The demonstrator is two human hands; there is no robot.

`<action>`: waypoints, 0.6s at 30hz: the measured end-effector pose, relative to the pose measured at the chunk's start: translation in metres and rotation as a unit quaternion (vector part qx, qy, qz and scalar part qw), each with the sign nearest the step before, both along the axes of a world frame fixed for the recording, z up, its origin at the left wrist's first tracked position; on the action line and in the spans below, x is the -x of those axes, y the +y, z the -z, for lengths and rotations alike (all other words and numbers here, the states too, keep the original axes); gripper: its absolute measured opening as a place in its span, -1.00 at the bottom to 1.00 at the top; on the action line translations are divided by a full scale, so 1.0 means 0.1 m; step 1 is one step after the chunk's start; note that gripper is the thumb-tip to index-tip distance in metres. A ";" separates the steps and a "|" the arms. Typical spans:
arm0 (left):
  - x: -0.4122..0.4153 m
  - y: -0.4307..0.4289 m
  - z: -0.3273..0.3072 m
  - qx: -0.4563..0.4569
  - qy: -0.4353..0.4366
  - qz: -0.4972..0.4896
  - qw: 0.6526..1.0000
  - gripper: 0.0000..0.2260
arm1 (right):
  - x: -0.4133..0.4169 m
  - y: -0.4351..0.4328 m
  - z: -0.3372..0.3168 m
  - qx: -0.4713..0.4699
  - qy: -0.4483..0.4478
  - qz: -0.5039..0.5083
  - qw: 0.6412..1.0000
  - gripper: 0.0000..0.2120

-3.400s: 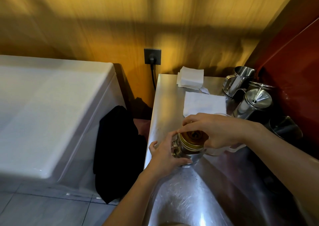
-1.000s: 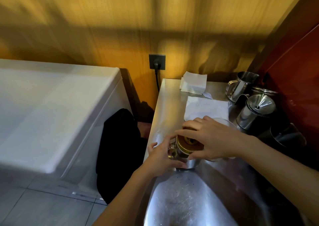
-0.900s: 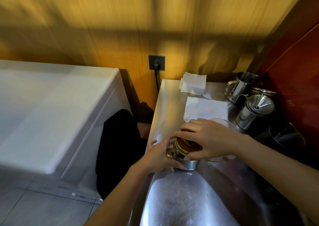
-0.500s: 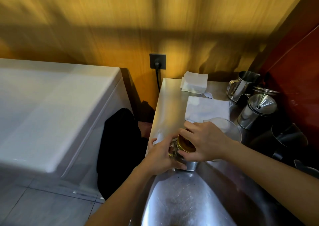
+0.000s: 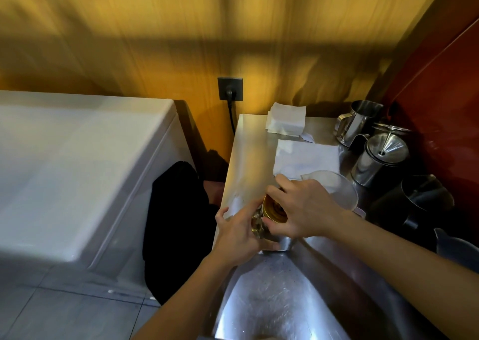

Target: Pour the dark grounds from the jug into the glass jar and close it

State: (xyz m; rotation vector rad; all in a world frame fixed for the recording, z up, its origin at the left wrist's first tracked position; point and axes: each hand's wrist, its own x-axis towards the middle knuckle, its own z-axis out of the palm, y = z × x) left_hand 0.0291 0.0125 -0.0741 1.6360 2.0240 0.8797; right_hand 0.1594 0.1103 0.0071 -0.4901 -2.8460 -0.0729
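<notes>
Glass jar (image 5: pixel 259 229), small and faceted with a gold-coloured metal lid (image 5: pixel 273 210), is seen standing near the left edge of a brushed stainless-steel counter (image 5: pixel 248 153), gripped from two sides. To the far left a large white chest-like cabinet (image 5: pixel 77 163) is seen, and between it and the counter a black cloth-like shape (image 5: pixel 176 223) hangs in shadow above a grey tiled floor (image 5: pixel 64 311). A dark wall socket with a black plug and cable (image 5: pixel 230 90) is fixed to the yellow wood-grain wall (image 5: pixel 181 28) behind. The left hand (image 5: pixel 238 233) is curled around the jar's left side, fingers closed against the glass. The right hand (image 5: pixel 303 210) is laid over the lid from above, its fingers wrapped round the rim (whether the lid is fully seated cannot be told, since the hand covers much of it). Just behind the right hand a clear plastic jug (image 5: pixel 334 186) rests on the counter, partly over a flat white paper napkin (image 5: pixel 305 158); a folded stack of white napkins (image 5: pixel 286 119) lies further back. Scattered dark specks (image 5: pixel 280 264) are visible on the steel in front of the jar. To the right, against a red panel (image 5: pixel 445 101), a steel milk pitcher (image 5: pixel 357 119), a steel pot with a conical lid (image 5: pixel 381 158) and a black pitcher (image 5: pixel 420 202) are grouped.
</notes>
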 end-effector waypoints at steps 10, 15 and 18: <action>0.06 0.01 -0.03 0.049 -0.046 0.037 0.997 -0.28 | -0.05 -0.07 0.00 0.034 0.006 0.013 0.999 -0.45; 0.18 -0.03 -0.16 0.082 -0.093 0.079 0.989 -0.37 | -0.13 -0.10 0.02 0.024 0.011 0.033 0.999 -0.34; 0.28 -0.06 -0.26 0.086 -0.107 0.070 0.988 -0.39 | -0.13 -0.12 0.01 0.061 0.053 0.035 0.996 -0.31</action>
